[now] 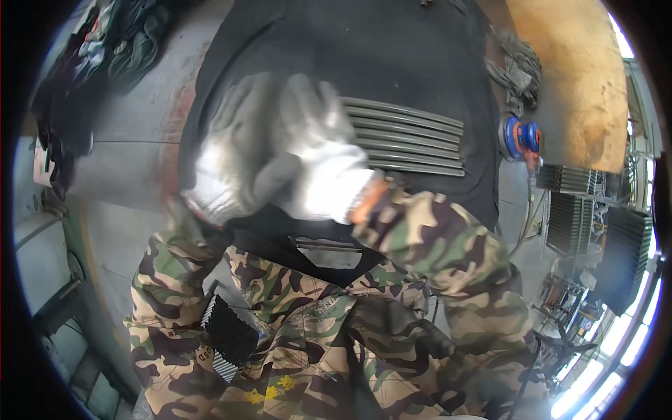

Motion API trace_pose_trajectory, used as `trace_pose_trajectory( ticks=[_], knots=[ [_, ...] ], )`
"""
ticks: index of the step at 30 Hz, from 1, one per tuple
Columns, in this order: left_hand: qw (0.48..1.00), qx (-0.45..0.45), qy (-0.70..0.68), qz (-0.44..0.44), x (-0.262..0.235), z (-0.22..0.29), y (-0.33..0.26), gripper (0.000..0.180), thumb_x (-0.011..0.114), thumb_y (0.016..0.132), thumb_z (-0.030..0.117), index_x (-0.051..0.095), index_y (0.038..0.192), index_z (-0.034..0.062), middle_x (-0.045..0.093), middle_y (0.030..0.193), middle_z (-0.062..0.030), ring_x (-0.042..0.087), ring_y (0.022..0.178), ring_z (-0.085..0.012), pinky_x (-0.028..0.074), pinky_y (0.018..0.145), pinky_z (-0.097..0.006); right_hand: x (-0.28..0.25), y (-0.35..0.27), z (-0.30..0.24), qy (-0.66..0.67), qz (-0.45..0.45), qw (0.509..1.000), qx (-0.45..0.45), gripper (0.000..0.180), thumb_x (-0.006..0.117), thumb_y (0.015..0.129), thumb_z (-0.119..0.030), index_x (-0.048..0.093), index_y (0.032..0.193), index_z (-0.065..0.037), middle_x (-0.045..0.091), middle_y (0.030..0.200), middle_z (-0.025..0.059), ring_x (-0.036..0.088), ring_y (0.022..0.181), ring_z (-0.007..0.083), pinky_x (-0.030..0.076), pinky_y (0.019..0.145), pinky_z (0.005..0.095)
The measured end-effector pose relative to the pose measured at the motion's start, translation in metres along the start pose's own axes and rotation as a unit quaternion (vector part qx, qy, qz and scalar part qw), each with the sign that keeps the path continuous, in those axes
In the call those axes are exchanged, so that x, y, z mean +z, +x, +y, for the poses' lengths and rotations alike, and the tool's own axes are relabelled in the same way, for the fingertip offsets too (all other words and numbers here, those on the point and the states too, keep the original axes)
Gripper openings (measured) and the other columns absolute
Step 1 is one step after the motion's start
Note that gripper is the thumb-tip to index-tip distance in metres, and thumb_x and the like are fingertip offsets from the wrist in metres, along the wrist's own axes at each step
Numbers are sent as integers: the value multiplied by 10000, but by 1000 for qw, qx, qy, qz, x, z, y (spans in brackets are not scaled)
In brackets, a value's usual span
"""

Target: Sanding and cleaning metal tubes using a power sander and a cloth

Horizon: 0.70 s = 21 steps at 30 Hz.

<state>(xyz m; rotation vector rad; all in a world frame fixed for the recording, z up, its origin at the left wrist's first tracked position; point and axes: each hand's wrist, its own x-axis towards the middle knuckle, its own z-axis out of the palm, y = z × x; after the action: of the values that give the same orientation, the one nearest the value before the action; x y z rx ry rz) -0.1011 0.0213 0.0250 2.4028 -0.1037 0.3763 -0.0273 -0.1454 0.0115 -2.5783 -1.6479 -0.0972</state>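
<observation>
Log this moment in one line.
left hand: gloved, over black cloth | right hand: gloved, near metal rods | blue sander: right of rods

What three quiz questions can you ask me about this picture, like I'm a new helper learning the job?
1. Pick one. What lies in a row on the black cloth?
A) wooden spoons
B) shiny grey bars
C) glass bottles

2. Which gloved hand is nearer to the bars?

3. True or false: the blue-and-orange tool sits to the right of the cloth.

Key:
1. B
2. The right hand
3. True
</observation>
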Motion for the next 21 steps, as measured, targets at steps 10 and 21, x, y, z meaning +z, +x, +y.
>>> trace_pose_trajectory(
  ticks=[10, 21],
  knots=[
    [973, 45, 211, -78, 16, -27, -2, 882, 616, 1015, 510, 394, 1615, -98, 423, 1623, -391, 349, 1549, -574, 283, 1283, -618, -5, -65, 71, 51, 40, 996, 53, 1067, 768, 842, -626, 445, 1591, 62, 421, 1647, 272, 314, 1573, 463, 171, 1310, 627],
    [969, 32, 233, -71, 18, -39, 4, 788, 722, 973, 319, 423, 1621, -15, 433, 1646, -306, 353, 1564, -517, 318, 1284, -577, -29, -132, 155, 37, 154, 987, 37, 532, 739, 860, -154, 635, 1359, -2, 666, 1291, 201, 629, 1190, 428, 481, 1056, 549]
  ],
)
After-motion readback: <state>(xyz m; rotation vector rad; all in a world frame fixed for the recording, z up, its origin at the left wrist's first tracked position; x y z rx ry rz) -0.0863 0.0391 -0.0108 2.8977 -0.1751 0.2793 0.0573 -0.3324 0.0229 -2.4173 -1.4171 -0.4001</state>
